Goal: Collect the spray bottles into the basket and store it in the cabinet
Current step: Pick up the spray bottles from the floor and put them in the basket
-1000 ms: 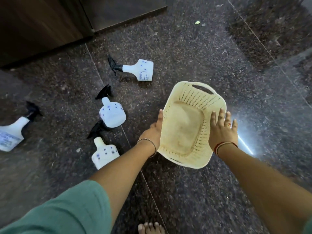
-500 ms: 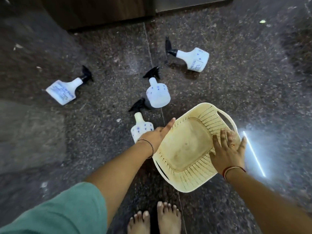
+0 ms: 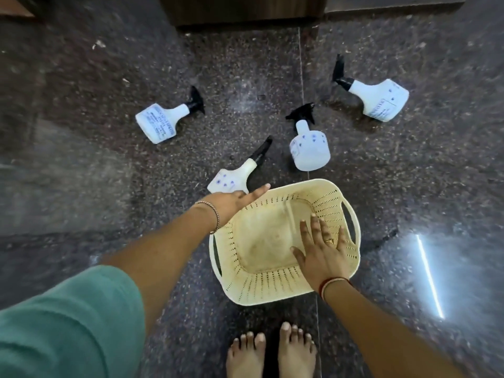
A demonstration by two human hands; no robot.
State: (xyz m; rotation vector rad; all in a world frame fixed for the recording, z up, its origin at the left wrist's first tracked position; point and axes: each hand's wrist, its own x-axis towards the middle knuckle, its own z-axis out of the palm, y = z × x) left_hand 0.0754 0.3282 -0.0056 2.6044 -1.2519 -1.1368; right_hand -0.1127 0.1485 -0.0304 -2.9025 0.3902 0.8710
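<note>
Dark speckled polished stone floor (image 3: 81,165) fills the view, with the foot of a dark wooden cabinet (image 3: 242,9) along the far edge, well beyond the basket. A cream perforated plastic basket (image 3: 275,290) with cut-out handles sits on the floor just ahead of the person's bare feet (image 3: 270,353), its inside holding nothing. The right hand (image 3: 324,252) lies flat over the basket's right inner wall, fingers spread and gripping nothing; a ring shows on one finger and red thread bands circle the wrist. The left hand (image 3: 234,203), wearing a thin metal bangle, reaches over the basket's far-left rim with fingers extended, its palm over the base of the nearest white spray bottle with blue dots and a black trigger (image 3: 237,175); whether it has closed on that bottle cannot be told. That bottle lies on its side just beyond the basket's far-left corner. A second white dotted spray bottle (image 3: 308,148) stands just beyond the basket's far rim. A third white labelled spray bottle (image 3: 161,124) lies far-left of the basket, well apart, and a fourth white spray bottle (image 3: 379,99) lies far-right of it. A teal sleeve (image 3: 68,323) covers the left upper arm.
</note>
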